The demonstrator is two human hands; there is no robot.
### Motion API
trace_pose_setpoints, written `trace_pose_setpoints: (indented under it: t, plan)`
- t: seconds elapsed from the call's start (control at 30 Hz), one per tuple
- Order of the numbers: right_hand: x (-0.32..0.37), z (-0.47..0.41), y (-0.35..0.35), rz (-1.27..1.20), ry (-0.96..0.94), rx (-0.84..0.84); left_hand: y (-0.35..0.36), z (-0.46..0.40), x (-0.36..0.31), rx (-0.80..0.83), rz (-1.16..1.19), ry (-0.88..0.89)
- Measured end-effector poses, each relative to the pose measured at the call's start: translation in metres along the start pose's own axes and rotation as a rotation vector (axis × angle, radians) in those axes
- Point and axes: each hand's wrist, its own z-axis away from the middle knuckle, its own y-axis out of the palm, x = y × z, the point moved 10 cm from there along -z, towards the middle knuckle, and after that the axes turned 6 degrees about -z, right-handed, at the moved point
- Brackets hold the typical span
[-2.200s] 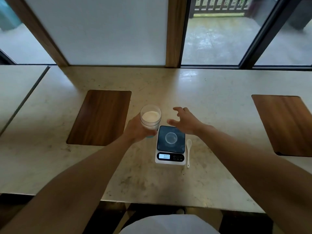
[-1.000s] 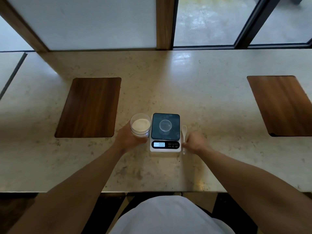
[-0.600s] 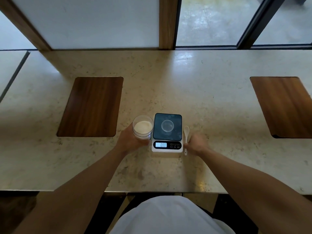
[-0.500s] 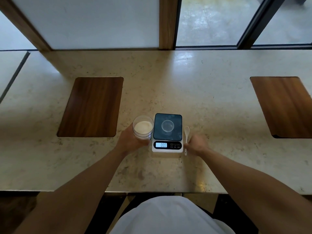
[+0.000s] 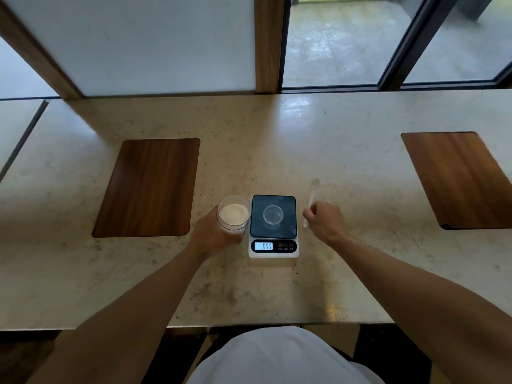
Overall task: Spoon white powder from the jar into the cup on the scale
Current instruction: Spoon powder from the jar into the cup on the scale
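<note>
A clear jar (image 5: 233, 214) holding white powder stands on the stone counter just left of the scale, and my left hand (image 5: 212, 236) is wrapped around its near side. The white scale (image 5: 273, 248) has a dark platform and a lit display reading zeros. A small clear cup (image 5: 273, 214) sits in the middle of the platform and looks empty. My right hand (image 5: 325, 221), right of the scale, grips the handle of a white spoon (image 5: 313, 191); the spoon is lifted off the counter and its blurred bowl points away from me.
Two wooden inlays are set into the counter, one (image 5: 149, 187) left of the jar, one (image 5: 460, 178) at the far right. Windows and a wooden post (image 5: 267, 42) run along the back. The counter's front edge (image 5: 249, 325) lies close to my body.
My right hand closed on the spoon beside the scale and has lifted it up and slightly to the right. My left hand still holds the jar in place.
</note>
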Motion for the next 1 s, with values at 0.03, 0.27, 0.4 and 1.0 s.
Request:
trace_pose_setpoints:
  t: [0.03, 0.27, 0.4, 1.0]
  plan:
    - [0.008, -0.001, -0.002, -0.049, -0.015, 0.001, -0.001, -0.001, -0.001, -0.003, -0.008, -0.003]
    - [0.062, 0.002, -0.007, -0.179, -0.179, 0.037, -0.010, -0.010, -0.008, -0.028, -0.026, -0.014]
    - [0.088, 0.007, -0.014, -0.115, -0.290, -0.006, -0.012, -0.014, -0.010, -0.025, -0.058, -0.004]
    - [0.138, 0.048, -0.013, 0.139, -0.607, 0.181, -0.011, -0.021, -0.016, -0.039, -0.112, 0.055]
